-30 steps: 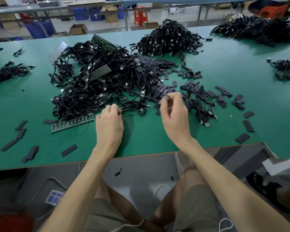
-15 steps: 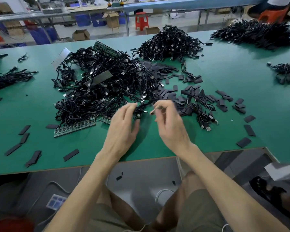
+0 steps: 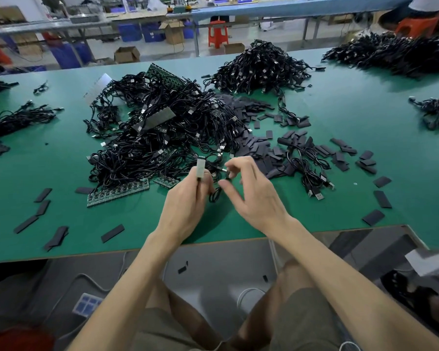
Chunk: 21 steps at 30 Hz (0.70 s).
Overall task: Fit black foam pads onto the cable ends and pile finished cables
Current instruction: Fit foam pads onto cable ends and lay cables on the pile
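On the grey floor (image 3: 213, 295) between the person's knees lie two small black scraps (image 3: 182, 269). Just above, over the near edge of the green-topped counter (image 3: 352, 102), both hands are raised close together without touching. The left hand (image 3: 188, 201) pinches a pale grey rectangular strip (image 3: 200, 168) upright between thumb and fingertips, and a thin black cable loop (image 3: 214, 195) shows just under its fingers. The right hand (image 3: 256, 196) is palm-down, fingers loosely curled, forefinger and thumb bent toward a bit of black cable. Whether they grip it I cannot tell.

Flat black foam pads (image 3: 112, 233) lie loose on the counter: at least six at lower left of the hands, three at lower right, and a scatter in the middle of the frame too dense to count. Right of the hands, among that scatter, sits a small bunch of black USB cables (image 3: 312, 171).

Two green circuit-board strips (image 3: 118, 195) lie at the near foot of the big tangled heap of black cables (image 3: 150, 138) in mid-frame, with a third strip at its far side. There are three large heaps in all — a second at upper middle, another at upper right — with smaller clumps at the left and right edges.

Farthest off, beyond the counter, stand two orange plastic stools (image 3: 218, 34).
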### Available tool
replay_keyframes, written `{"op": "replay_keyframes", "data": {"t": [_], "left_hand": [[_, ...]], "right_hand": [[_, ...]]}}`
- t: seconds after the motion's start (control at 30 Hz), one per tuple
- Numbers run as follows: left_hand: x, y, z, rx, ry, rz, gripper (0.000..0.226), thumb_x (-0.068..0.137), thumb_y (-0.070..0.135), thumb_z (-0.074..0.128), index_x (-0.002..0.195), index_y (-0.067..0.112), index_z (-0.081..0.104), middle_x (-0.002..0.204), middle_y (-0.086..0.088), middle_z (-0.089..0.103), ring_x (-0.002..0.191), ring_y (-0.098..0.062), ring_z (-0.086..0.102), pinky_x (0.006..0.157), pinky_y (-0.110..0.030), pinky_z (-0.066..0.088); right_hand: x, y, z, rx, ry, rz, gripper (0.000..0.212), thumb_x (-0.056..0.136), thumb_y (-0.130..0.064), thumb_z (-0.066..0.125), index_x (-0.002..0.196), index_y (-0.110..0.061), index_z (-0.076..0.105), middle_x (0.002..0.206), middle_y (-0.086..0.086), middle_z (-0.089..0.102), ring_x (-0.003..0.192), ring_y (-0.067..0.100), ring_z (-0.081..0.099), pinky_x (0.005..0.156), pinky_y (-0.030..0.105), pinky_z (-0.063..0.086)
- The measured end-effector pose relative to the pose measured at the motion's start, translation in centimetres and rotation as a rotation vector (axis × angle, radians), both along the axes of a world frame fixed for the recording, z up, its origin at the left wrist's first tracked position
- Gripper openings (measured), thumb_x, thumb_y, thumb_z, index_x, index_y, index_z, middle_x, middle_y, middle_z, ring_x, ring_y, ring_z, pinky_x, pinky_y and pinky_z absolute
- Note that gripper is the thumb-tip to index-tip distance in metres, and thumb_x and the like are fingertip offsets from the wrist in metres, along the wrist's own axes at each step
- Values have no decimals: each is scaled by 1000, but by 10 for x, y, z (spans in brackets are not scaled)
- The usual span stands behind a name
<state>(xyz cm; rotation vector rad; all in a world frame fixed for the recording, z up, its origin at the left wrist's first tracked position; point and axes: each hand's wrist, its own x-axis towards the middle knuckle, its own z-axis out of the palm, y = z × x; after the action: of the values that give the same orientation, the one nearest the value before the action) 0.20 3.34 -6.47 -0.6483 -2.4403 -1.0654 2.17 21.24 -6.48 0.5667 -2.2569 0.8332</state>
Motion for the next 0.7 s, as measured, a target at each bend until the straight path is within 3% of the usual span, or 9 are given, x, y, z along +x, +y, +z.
{"op": "replay_keyframes", "data": {"t": [0.1,0.2,0.3,0.43,0.57,0.7], "left_hand": [[1,-3,-1,22,27,49,39,105,45,24,95,17,49,56,5,46,49,-15,43,50,-28,30],[0,-3,-1,-44,51,52,40,105,42,26,95,13,52,49,9,33,43,-16,39,47,-22,22],[-5,0,-2,-185,-21,96,40,105,40,27,98,11,55,47,5,40,42,-18,42,48,-39,34],[-7,3,-4,-297,-93,112,34,107,38,31,104,13,53,55,0,52,53,-29,51,56,-43,41],[-5,5,-1,-229,-161,130,37,106,45,29,135,21,33,58,1,56,56,-29,55,59,-43,43],[-1,6,0,-155,-179,63,35,107,40,32,140,36,21,54,3,48,51,-27,51,53,-40,35]], "right_hand": [[-8,3,-4,24,-28,-222,26,101,-12,56,126,-1,58,122,10,59,112,25,56,101,38,47],[-16,7,-10,133,-211,-372,34,102,-16,57,134,-5,57,134,9,57,127,26,47,110,36,39],[-20,9,-19,236,-326,-410,33,104,-25,56,133,-8,59,135,6,57,126,24,44,108,33,36],[-19,9,-17,224,-327,-391,27,104,-20,57,127,-7,62,128,6,59,120,24,45,104,33,38],[-14,8,-8,113,-303,-366,28,102,-18,60,126,-5,62,124,9,58,115,26,48,102,35,42],[-8,5,-1,11,-263,-305,30,99,-15,63,128,-5,61,126,9,56,117,23,48,103,33,42]]}}
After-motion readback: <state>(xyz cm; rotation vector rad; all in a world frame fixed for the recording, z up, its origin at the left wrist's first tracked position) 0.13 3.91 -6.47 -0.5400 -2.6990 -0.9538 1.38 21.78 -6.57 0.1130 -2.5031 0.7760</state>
